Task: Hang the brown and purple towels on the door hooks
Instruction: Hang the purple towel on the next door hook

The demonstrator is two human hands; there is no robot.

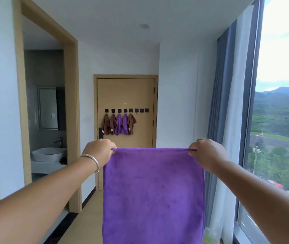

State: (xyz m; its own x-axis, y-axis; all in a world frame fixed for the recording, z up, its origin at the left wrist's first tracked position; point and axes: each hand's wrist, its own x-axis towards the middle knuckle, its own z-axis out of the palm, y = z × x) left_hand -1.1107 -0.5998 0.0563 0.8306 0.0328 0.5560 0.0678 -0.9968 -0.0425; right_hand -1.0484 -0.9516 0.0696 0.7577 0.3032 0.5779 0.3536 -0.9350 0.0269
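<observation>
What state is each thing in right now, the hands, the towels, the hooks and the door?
Left hand: pinches the held towel's top left corner.
Right hand: pinches its top right corner.
Held purple towel: spread flat, hanging down.
Door: closed.
Hung towels: five on the left hooks, brown, brown, purple, purple, brown.
Free hooks: three at the right, bare.

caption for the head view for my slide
Both hands, left and right, stretch a purple towel before a door with five towels hung.
</observation>
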